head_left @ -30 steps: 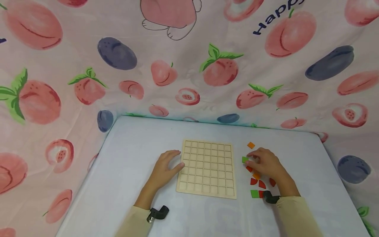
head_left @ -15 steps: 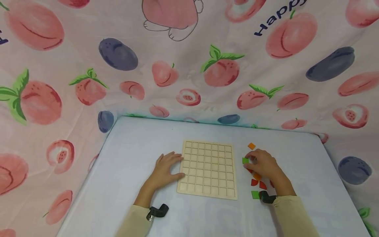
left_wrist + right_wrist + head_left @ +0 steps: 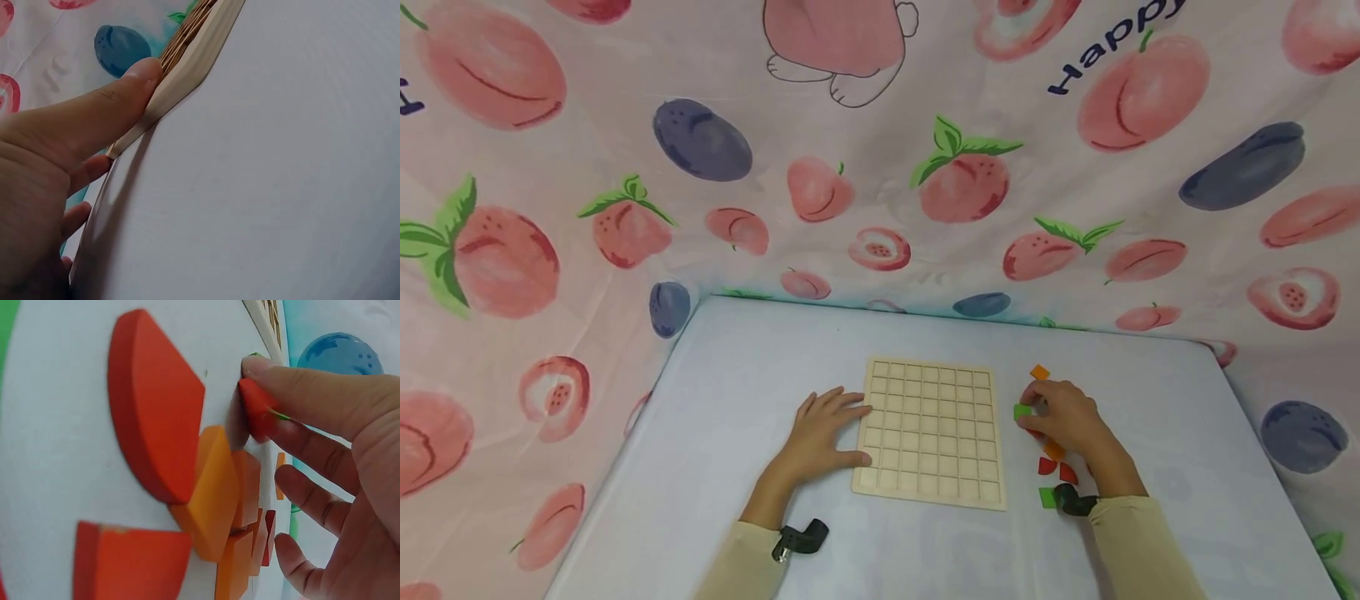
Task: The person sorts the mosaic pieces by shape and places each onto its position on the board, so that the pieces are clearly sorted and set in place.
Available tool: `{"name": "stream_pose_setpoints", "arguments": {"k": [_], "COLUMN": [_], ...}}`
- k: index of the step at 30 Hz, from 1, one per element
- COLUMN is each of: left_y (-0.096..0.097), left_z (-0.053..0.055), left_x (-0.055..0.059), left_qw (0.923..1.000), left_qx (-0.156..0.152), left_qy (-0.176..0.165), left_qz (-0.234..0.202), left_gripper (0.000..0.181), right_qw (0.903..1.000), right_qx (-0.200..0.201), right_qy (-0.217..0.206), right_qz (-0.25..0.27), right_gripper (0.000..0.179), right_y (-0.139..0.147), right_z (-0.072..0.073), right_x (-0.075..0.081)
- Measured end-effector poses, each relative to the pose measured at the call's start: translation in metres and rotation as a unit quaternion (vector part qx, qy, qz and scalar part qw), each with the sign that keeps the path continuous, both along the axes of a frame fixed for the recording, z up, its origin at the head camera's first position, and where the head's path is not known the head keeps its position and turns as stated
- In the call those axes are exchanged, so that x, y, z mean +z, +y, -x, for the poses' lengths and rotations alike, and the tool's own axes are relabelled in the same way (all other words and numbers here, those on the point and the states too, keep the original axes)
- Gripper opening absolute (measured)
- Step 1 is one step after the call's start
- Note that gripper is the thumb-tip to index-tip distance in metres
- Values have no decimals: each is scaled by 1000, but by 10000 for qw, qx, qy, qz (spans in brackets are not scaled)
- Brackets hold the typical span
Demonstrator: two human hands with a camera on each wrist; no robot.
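A square wooden board (image 3: 934,433) with a grid of cells lies on the white table. At its left edge my left hand (image 3: 820,437) spreads its fingers, the thumb resting on the rim, as the left wrist view also shows. To the right of the board, my right hand (image 3: 1071,417) bends thumb and index finger around a small green square tile (image 3: 1022,412), seemingly pinching it. In the right wrist view a red piece (image 3: 253,407) shows between these two fingers, with green slivers behind; whether it is gripped too I cannot tell. The other fingers stay loose.
Around the right hand lie an orange square (image 3: 1040,372), another orange tile (image 3: 1055,451), red rounded pieces (image 3: 1068,473) and a green tile (image 3: 1047,497). In the right wrist view some orange tiles (image 3: 209,503) overlap. A fruit-print cloth (image 3: 880,192) hangs behind the table.
My left fingers have spread wider and the thumb has slid nearer along the board's edge. My right thumb and index finger have come closer round the green tile, which has hardly moved.
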State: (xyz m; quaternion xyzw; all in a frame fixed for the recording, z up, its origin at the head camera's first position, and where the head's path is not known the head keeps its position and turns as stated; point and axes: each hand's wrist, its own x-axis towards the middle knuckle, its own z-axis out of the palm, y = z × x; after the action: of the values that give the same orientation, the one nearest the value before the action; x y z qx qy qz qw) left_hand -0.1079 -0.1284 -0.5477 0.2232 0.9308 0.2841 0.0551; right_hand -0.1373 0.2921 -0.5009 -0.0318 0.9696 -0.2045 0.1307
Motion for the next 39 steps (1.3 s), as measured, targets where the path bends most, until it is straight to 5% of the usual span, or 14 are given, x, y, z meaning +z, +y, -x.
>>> {"name": "stream_pose_setpoints", "arguments": {"k": [7, 16, 22, 39], "left_y": [3, 2, -2, -1], "left_z": [0, -3, -4, -2], "left_x": [0, 1, 1, 0], "left_qw": [9996, 9995, 9993, 9991], "left_qx": [-51, -65, -108, -166], "left_qy": [116, 216, 338, 366], "left_qz": [258, 209, 119, 93], "left_gripper": [83, 76, 58, 61], "right_qw": [9995, 9902, 9760, 9304], "right_qx": [33, 36, -165, -9], "right_qy": [213, 684, 261, -341], "right_qz": [235, 1218, 2157, 3649], "right_gripper": [21, 17, 19, 20], "right_y": [-1, -8, -31, -107], "right_z": [0, -3, 5, 23], "right_x": [0, 4, 2, -15]}}
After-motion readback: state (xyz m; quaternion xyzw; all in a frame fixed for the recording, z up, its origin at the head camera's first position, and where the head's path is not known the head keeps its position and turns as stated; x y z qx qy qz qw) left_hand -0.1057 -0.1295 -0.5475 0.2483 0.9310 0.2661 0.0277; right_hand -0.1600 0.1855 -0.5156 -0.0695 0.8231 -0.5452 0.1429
